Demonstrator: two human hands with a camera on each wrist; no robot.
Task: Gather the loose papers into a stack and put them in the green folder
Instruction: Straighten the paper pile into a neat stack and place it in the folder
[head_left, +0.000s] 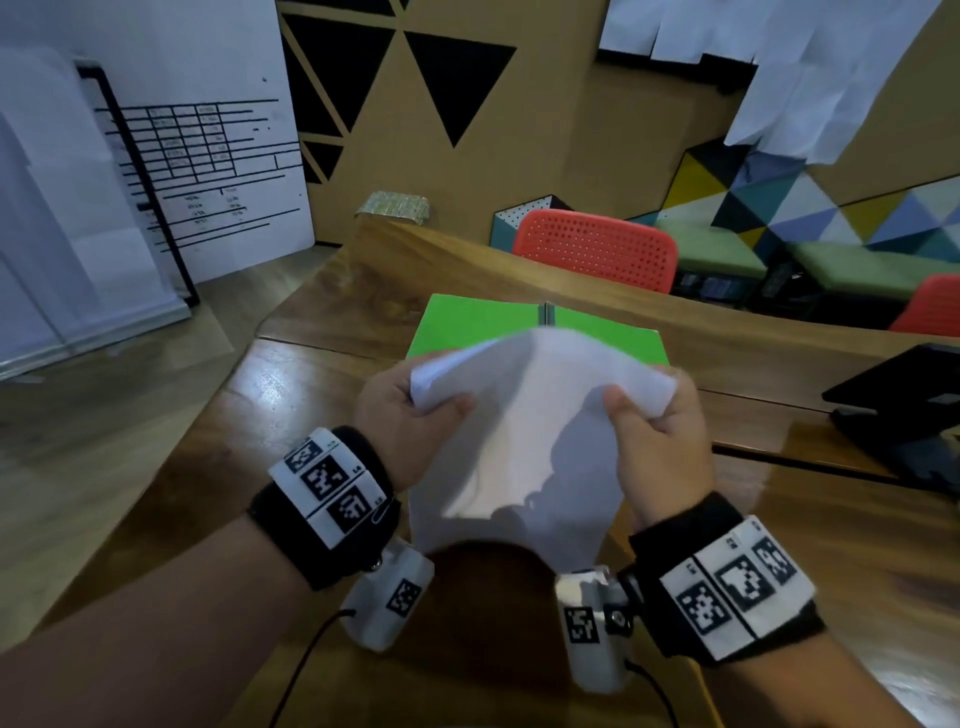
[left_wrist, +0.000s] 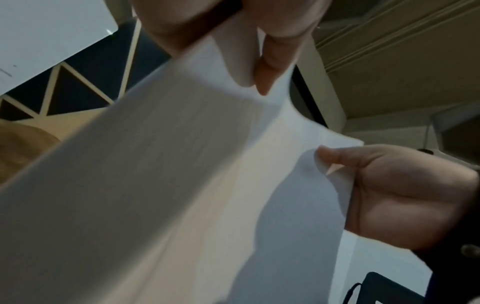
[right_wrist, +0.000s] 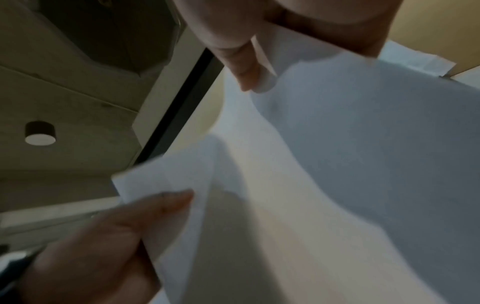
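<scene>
In the head view the papers (head_left: 524, 436) are off the table and held up as one bundle at the centre of the frame, so the gathering looks done; the left hand (head_left: 402, 415) pinches the bundle's upper left corner with thumb over curled fingers, and the right hand (head_left: 657, 415) pinches the upper right corner the same way, the sheets sagging between them. Just above the papers in the frame, the green folder (head_left: 467, 325) lies open and flat on the wooden table (head_left: 322, 374), its centre spine showing, with nothing on the part that shows. A dark laptop (head_left: 904, 405) sits at the right edge and a red chair (head_left: 597, 249) stands beyond the table. In the left wrist view the sheets fill the middle of the frame, with the left hand's fingers (left_wrist: 270, 61) curled round them at the top and the right hand at the lower right gripping the far edge. In the right wrist view the same holds mirrored: the right hand's fingers (right_wrist: 244, 61) clamp the paper at the top, the left hand grips a corner at the lower left. By my reading, what is left is squaring the edges, laying the stack in the folder and perhaps closing it.
</scene>
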